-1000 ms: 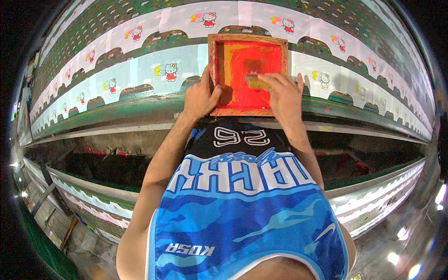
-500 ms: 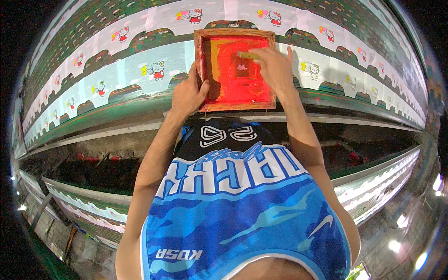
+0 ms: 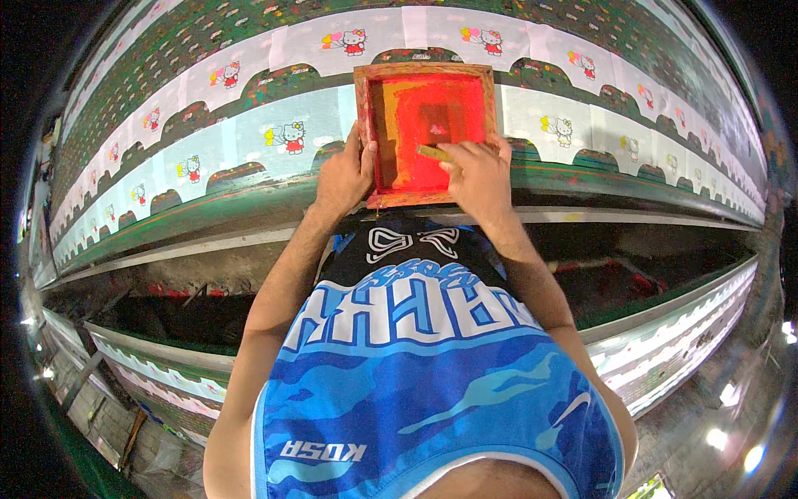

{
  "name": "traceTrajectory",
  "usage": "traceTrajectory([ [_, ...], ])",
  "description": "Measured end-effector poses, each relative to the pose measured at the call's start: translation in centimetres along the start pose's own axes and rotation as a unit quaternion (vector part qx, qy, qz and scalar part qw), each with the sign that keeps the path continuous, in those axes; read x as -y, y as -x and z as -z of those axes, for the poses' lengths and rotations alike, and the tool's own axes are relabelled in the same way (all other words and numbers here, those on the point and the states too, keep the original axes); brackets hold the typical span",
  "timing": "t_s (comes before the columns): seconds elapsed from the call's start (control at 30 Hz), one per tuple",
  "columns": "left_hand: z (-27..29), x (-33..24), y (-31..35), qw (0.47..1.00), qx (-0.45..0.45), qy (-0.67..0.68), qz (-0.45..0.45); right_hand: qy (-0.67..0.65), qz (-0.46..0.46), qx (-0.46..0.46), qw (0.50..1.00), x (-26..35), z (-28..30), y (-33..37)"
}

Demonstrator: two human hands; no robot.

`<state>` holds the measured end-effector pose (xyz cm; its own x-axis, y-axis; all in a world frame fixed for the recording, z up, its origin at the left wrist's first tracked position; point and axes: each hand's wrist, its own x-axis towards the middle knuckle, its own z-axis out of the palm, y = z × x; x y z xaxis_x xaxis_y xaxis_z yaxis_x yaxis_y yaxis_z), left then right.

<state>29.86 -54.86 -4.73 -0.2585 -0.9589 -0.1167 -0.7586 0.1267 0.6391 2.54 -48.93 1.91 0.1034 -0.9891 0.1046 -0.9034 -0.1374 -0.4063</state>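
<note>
A wooden screen printing frame (image 3: 362, 98) lies on the long green printing table (image 3: 224, 193). Wet red ink (image 3: 465, 104) covers most of its mesh, with a darker rectangular patch in the middle. My left hand (image 3: 342, 176) grips the frame's left side, thumb on the inner edge. Inside the frame, near its lower right, my right hand (image 3: 480, 170) is closed on a small yellowish squeegee (image 3: 433, 153), held against the inked mesh. Its lower edge is hard to make out. Pale cloth pieces (image 3: 241, 125) printed with a cartoon cat and balloons lie beside the frame.
More printed cloth pieces (image 3: 532, 46) run in curved rows across the ink-spotted green table. The figures to the right of the frame (image 3: 565, 131) show yellow but no red. Behind me stands another table (image 3: 158, 366) with similar rows. A dark gap lies between the tables.
My right hand has drawn the squeegee from the upper part of the mesh down toward me. My left hand stays on the frame's side.
</note>
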Motion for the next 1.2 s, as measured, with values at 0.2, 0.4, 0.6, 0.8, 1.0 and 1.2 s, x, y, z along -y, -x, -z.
traceTrajectory([
  [0.2,-0.2,-0.4,0.0,1.0,-0.006,-0.013,0.018,-0.015,0.066,-0.072,0.995,-3.4,-1.9,-7.6],
  [0.4,-0.2,-0.5,0.4,1.0,-0.021,-0.012,0.016,0.037,0.046,0.028,0.998,-3.2,-2.1,-12.0],
  [0.6,-0.3,-0.7,0.4,0.999,-0.036,-0.017,0.008,0.021,0.129,0.079,0.988,-2.0,-1.3,-4.7],
  [0.8,-1.0,0.1,0.3,1.0,-0.028,-0.006,0.013,0.02,0.143,0.085,0.986,-0.9,-0.3,0.6],
  [1.0,-1.0,0.3,0.2,0.999,-0.03,-0.024,-0.001,-0.007,0.084,-0.024,0.996,-3.1,0.3,-2.9],
  [1.2,-0.6,0.2,-0.3,0.999,-0.02,-0.033,-0.008,0.042,0.028,-0.024,0.998,-5.1,-0.4,-10.2],
])
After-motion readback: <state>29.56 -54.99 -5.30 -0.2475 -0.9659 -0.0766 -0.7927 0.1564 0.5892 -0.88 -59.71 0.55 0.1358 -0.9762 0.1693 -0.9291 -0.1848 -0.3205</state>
